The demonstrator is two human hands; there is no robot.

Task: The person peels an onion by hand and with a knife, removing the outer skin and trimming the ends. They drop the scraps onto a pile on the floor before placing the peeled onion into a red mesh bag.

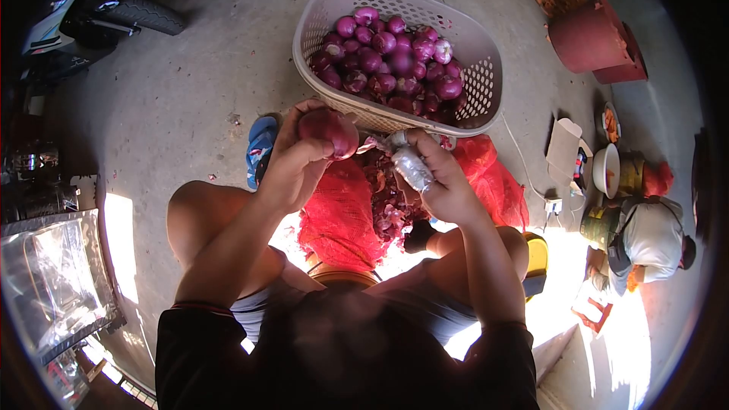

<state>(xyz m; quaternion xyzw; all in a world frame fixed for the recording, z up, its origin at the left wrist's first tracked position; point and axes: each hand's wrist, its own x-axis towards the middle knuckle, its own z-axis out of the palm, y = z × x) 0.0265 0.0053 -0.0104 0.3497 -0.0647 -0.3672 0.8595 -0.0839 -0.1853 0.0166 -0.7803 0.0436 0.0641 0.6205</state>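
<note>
My left hand [292, 156] is closed around a red onion [329, 134] with its dark skin on, the thumb lying across its lower side. A small tool with a silver-wrapped handle [412, 168] is gripped in my right hand [444, 182]; its working end, close to the onion, is hard to make out. Below my hands a heap of loose onion skins [389, 209] lies between a red mesh sack [342, 216] and a second red mesh sack [490, 182]. Just beyond them a plastic basket [323, 15] holds many glossy purple onions [383, 57].
At far left are a motorcycle wheel [144, 14] and a shiny silver package [53, 277]. On the right are a red tub [585, 34], a cardboard box [563, 148], a white bowl [605, 169] and a bent-over person [653, 235]. A blue slipper [262, 148] lies beside my knee.
</note>
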